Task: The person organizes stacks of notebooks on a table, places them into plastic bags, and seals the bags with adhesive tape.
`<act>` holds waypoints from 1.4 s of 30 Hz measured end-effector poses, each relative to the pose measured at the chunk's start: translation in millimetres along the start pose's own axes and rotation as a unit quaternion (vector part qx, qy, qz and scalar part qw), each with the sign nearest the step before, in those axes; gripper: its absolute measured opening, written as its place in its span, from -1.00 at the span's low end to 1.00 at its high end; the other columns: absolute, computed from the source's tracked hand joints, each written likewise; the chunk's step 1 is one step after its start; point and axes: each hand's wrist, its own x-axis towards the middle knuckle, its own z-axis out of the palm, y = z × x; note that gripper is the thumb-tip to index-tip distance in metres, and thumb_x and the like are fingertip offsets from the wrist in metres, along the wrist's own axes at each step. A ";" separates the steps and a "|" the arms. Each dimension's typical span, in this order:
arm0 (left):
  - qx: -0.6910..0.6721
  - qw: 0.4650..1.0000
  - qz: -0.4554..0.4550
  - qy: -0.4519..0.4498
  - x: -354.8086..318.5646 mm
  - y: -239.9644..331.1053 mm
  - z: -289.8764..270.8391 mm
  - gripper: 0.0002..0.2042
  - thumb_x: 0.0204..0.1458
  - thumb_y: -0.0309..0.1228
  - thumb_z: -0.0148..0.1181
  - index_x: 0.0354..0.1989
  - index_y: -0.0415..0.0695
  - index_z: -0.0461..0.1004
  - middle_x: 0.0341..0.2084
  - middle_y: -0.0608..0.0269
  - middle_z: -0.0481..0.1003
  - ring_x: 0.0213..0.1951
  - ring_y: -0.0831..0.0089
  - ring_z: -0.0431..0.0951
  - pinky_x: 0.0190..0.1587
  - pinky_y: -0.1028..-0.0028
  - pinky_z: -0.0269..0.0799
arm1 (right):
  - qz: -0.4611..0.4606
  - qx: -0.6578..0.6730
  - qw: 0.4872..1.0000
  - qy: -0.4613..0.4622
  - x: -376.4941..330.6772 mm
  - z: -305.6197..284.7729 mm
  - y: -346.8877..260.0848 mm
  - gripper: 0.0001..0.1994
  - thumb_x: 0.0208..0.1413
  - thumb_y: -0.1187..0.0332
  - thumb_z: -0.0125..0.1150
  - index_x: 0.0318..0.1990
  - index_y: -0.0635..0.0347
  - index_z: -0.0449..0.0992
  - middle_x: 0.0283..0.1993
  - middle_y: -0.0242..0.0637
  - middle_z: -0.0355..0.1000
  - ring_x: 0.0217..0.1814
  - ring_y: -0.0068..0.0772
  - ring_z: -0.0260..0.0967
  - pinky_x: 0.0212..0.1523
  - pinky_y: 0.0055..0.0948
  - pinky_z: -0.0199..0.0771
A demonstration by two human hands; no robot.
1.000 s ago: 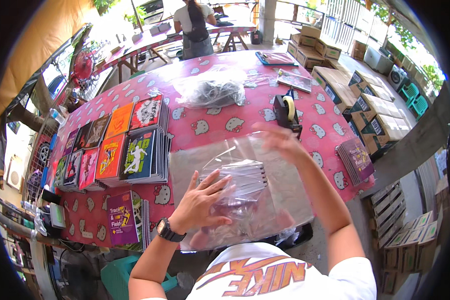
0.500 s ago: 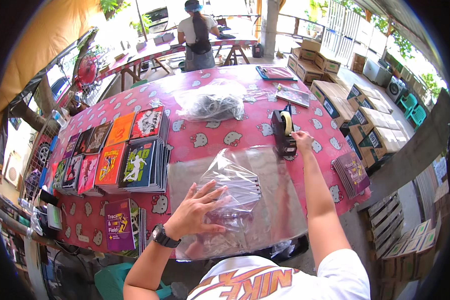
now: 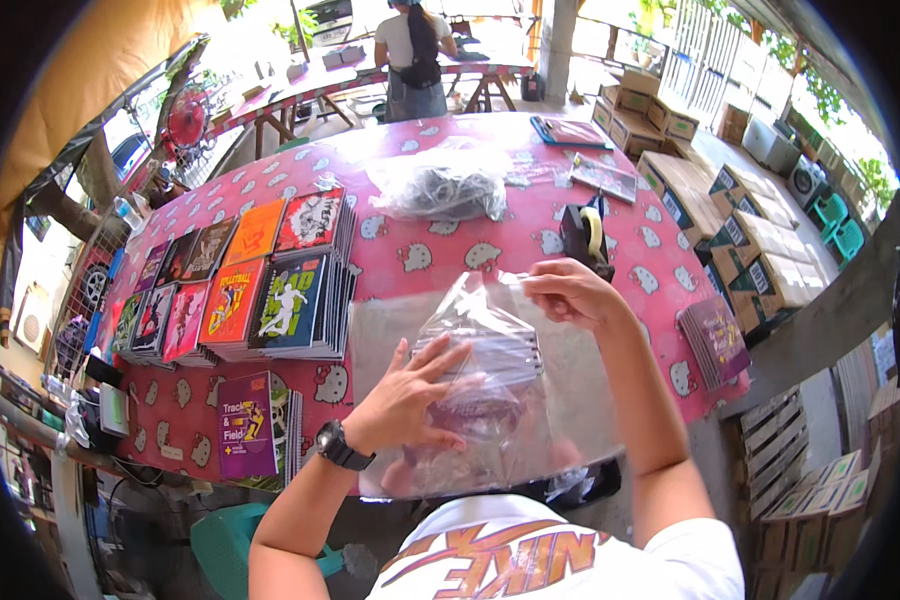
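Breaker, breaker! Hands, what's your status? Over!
Left hand spread on plastic-covered notebooks. Right hand pinching what looks like a clear strip. Tape dispenser just beyond, not blocking the notebooks.

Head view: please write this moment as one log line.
left hand: spread on plastic-covered notebook stack | right hand: apparently pinching clear tape | tape dispenser: beyond right hand
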 end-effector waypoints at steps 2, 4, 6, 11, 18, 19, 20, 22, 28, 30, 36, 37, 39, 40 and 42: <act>-0.015 1.000 0.011 0.005 10.5 1.2 -0.8 -0.21 -0.39 0.16 0.30 0.15 0.24 0.27 0.30 0.20 -0.07 0.33 0.14 -0.16 0.18 -0.25 -0.30 | 0.015 -0.093 0.996 -0.006 -4.7 22.6 -11.8 -0.81 0.01 0.31 0.20 -0.54 0.20 0.45 -0.71 -0.48 0.23 -0.75 -0.75 0.05 -0.76 -0.67 -0.04; 0.003 1.000 0.012 -0.010 8.0 0.0 -1.9 -0.17 -0.45 0.15 0.34 0.15 0.26 0.26 0.31 0.16 -0.13 0.33 0.14 -0.19 0.19 -0.24 -0.30 | 0.037 -0.400 0.916 0.004 3.5 44.3 -14.4 -0.68 -0.07 0.13 0.27 -0.53 0.25 0.51 -0.68 -0.36 0.33 -0.71 -0.64 0.19 -0.71 -0.56 0.15; 0.005 1.000 0.017 0.005 5.4 -2.0 -0.1 -0.16 -0.46 0.12 0.36 0.16 0.27 0.25 0.32 0.15 -0.15 0.33 0.14 -0.21 0.20 -0.21 -0.30 | 0.030 -0.601 0.799 -0.013 13.9 54.1 4.6 -0.54 -0.20 -0.05 0.31 -0.49 0.27 0.54 -0.62 -0.25 0.42 -0.61 -0.47 0.37 -0.56 -0.41 0.34; 0.001 0.999 0.003 0.032 4.0 -3.3 6.9 -0.19 -0.46 0.07 0.37 0.14 0.24 0.29 0.32 0.16 -0.14 0.34 0.14 -0.20 0.23 -0.15 -0.36 | 0.044 -0.765 0.639 0.073 -22.7 34.8 -5.8 -0.57 -0.32 -0.10 0.37 -0.50 0.11 0.58 -0.45 -0.21 0.48 -0.33 -0.28 0.46 -0.35 -0.38 0.39; 0.030 0.964 -0.019 0.263 6.4 -24.5 49.4 -0.50 -0.32 -0.21 0.37 -0.07 0.14 0.48 0.23 0.29 0.14 0.30 0.28 -0.02 0.27 -0.04 -0.41 | -0.346 -0.429 0.831 0.076 -39.6 52.1 48.1 -0.85 -0.14 0.30 0.35 -0.44 0.15 0.57 -0.37 -0.30 0.40 -0.32 -0.40 0.33 -0.22 -0.44 0.32; 0.053 0.963 -0.022 0.263 10.7 -24.7 48.2 -0.35 -0.35 -0.16 0.39 0.06 0.08 0.38 0.25 0.25 0.09 0.31 0.22 -0.06 0.27 -0.02 -0.36 | -0.376 -0.337 0.851 0.142 -34.5 55.6 45.4 -0.89 -0.07 0.33 0.29 -0.43 0.15 0.57 -0.37 -0.28 0.41 -0.27 -0.44 0.33 -0.17 -0.48 0.28; 0.062 0.963 -0.026 0.261 9.1 -23.1 42.4 -0.35 -0.35 -0.16 0.39 0.06 0.08 0.38 0.25 0.25 0.09 0.31 0.22 -0.06 0.27 -0.02 -0.36 | -0.352 -0.025 0.914 0.200 -27.1 58.5 35.9 -0.79 0.08 0.27 0.09 -0.37 0.21 0.56 -0.36 -0.32 0.43 -0.24 -0.49 0.32 -0.17 -0.46 0.27; -0.070 0.946 -0.100 0.302 26.5 -7.6 31.6 -0.10 -0.43 -0.08 0.42 0.20 -0.03 0.17 0.26 0.14 0.03 0.31 0.11 -0.11 0.27 0.02 -0.33 | -0.318 -0.313 0.843 0.301 -7.3 -11.3 34.4 -0.65 0.14 0.10 -0.02 -0.31 0.21 0.56 -0.30 -0.32 0.46 -0.20 -0.50 0.33 -0.14 -0.45 0.26; -0.162 0.948 -0.180 0.206 21.7 -31.2 21.1 0.06 -0.54 0.07 0.45 0.21 -0.17 0.09 0.08 0.01 0.23 0.20 0.04 0.08 0.24 0.16 -0.09 | -0.228 -0.220 0.948 -0.006 5.1 28.1 40.9 -0.70 -0.09 0.23 0.34 -0.21 0.16 0.57 -0.21 -0.29 0.47 -0.13 -0.49 0.33 -0.06 -0.42 0.30; -0.223 0.955 -0.118 0.158 25.4 -31.2 18.5 -0.11 -0.54 0.05 0.45 0.06 -0.14 0.31 0.01 0.09 0.30 0.14 0.13 0.17 0.21 0.19 -0.02 | -0.236 -0.194 0.949 -0.082 -19.2 28.5 21.3 -0.64 -0.13 0.25 0.35 -0.16 0.21 0.53 -0.16 -0.29 0.44 -0.07 -0.46 0.32 -0.04 -0.42 0.27; -0.111 0.964 0.011 0.241 21.3 -22.9 25.1 -0.47 -0.44 -0.27 0.44 -0.18 -0.14 0.48 -0.18 0.20 0.44 -0.06 0.23 0.35 0.01 0.31 0.26 | -0.373 -0.409 0.833 0.014 -41.9 33.7 35.7 -0.41 -0.36 0.27 0.44 -0.02 0.07 0.42 -0.04 -0.33 0.36 0.07 -0.29 0.22 0.02 -0.28 0.23; -0.102 0.954 -0.014 0.282 25.1 -9.3 22.3 -0.53 -0.43 -0.32 0.42 -0.22 -0.11 0.50 -0.19 0.22 0.44 -0.07 0.24 0.36 0.03 0.30 0.23 | -0.368 -0.504 0.781 0.008 -36.9 26.7 53.3 -0.45 -0.32 0.24 0.42 -0.06 0.09 0.43 -0.05 -0.32 0.36 0.06 -0.27 0.22 0.05 -0.26 0.20; -0.046 0.942 -0.069 0.324 20.7 6.0 11.3 -0.65 -0.40 -0.40 0.38 -0.31 -0.09 0.53 -0.21 0.24 0.44 -0.16 0.27 0.40 -0.04 0.31 0.29 | -0.387 -0.595 0.704 0.012 -36.8 31.1 67.5 -0.56 -0.27 0.25 0.37 -0.15 0.12 0.46 -0.13 -0.32 0.36 -0.02 -0.23 0.24 0.02 -0.24 0.21; -0.046 0.943 -0.070 0.323 19.1 -0.3 13.3 -0.65 -0.40 -0.40 0.38 -0.31 -0.09 0.53 -0.21 0.24 0.44 -0.16 0.27 0.40 -0.04 0.31 0.29 | -0.387 -0.594 0.705 0.011 -37.4 32.7 71.5 -0.56 -0.27 0.25 0.37 -0.15 0.12 0.46 -0.13 -0.32 0.36 -0.02 -0.23 0.24 0.02 -0.24 0.21; -0.073 0.966 -0.044 0.244 9.3 -10.4 16.3 -0.73 -0.32 -0.40 0.35 -0.35 -0.11 0.54 -0.30 0.26 0.46 -0.23 0.29 0.41 -0.17 0.35 0.37 | -0.402 -0.571 0.714 0.046 -38.2 44.7 74.6 -0.66 -0.24 0.32 0.33 -0.23 0.15 0.47 -0.17 -0.35 0.36 -0.07 -0.26 0.25 -0.02 -0.28 0.23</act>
